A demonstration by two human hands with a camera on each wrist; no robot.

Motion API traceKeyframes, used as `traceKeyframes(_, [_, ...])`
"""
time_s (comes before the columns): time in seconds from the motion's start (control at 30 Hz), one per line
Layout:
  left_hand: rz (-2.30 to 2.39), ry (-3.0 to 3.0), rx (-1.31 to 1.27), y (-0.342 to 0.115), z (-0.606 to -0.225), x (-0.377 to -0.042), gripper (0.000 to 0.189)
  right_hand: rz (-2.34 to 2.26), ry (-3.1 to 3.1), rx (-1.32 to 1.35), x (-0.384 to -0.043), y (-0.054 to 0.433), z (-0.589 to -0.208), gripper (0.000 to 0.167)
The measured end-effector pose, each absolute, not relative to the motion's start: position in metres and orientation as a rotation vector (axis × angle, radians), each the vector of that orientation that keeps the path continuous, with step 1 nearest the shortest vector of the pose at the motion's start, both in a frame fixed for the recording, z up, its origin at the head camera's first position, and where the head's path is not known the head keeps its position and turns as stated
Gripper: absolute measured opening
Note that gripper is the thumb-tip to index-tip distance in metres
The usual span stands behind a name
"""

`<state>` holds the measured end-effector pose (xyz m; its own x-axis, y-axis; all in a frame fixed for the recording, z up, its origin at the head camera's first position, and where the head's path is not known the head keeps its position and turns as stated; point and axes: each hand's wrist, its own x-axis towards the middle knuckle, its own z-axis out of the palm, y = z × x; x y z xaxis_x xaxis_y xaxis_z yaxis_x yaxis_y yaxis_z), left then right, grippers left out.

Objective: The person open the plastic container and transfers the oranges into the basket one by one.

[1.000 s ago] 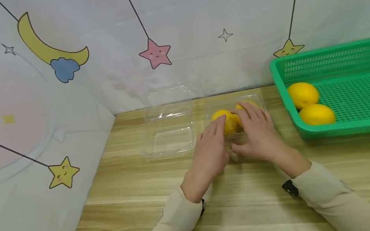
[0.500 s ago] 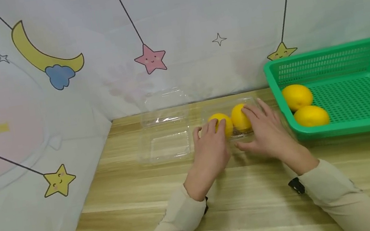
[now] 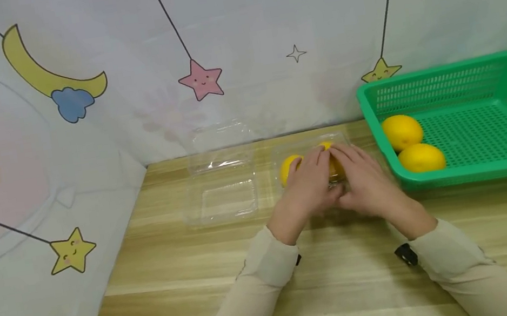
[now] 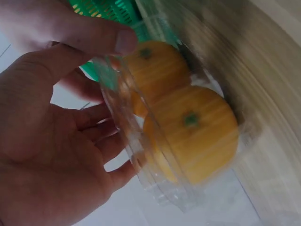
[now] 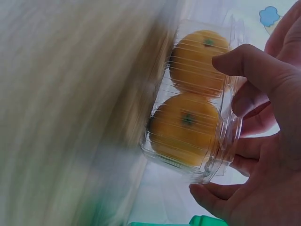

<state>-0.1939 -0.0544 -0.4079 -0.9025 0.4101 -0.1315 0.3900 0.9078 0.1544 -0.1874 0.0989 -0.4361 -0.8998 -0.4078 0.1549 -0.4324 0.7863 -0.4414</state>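
Two oranges (image 5: 186, 129) sit side by side inside a clear plastic clamshell box (image 3: 301, 145) near the wall. The right wrist view shows the ribbed side and rim of this box. My left hand (image 3: 309, 188) reaches over the top at the middle, its fingers extended against the rim in the left wrist view. Beside it my right hand (image 3: 366, 185) rests over the right part of the box, with its thumb (image 5: 230, 59) at the near side and its fingers spread along the rim. Both hands partly cover the right-hand orange (image 3: 335, 170) in the head view.
At the right stands a green basket (image 3: 482, 173) with two oranges (image 3: 422, 158) in its left end. Another clear plastic box (image 3: 227, 200) lies unfolded on the wooden table (image 3: 194, 287), left of the hands. A printed cloth (image 3: 245, 33) hangs behind.
My left hand has shifted rightward along the box, from the left orange to beside my right hand. The right hand first moved slightly right, off the right orange, then came back over it.
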Motion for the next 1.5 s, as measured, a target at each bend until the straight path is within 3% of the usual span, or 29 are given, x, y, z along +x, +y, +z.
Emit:
traceKeyframes(0.57, [0.052, 3.034, 0.793, -0.060, -0.414, -0.212, 0.086, 1.258, -2.922, 0.856, -0.194, 0.116, -0.444, 0.101])
traceKeyframes(0.73, [-0.010, 3.042, 0.798, -0.054, -0.416, -0.211, 0.090, 1.707, -2.865, 0.628, -0.182, 0.124, -0.451, 0.106])
traceKeyframes(0.83, [-0.069, 3.049, 0.794, -0.050, -0.415, -0.210, 0.090, 1.987, -2.833, 0.337, -0.174, 0.126, -0.449, 0.098])
traceKeyframes(1.0, [-0.144, 3.053, 0.746, -0.048, -0.412, -0.209, 0.084, 2.255, -2.742, 0.010, -0.168, 0.130, -0.447, 0.066])
traceKeyframes(1.27, [-0.150, 3.024, 0.745, -0.043, -0.409, -0.204, 0.081, 2.584, -2.523, 0.063, -0.168, 0.144, -0.462, 0.027])
traceKeyframes(1.5, [-0.193, 3.025, 0.757, -0.043, -0.407, -0.202, 0.081, 2.858, -2.220, 0.043, -0.167, 0.147, -0.469, 0.021])
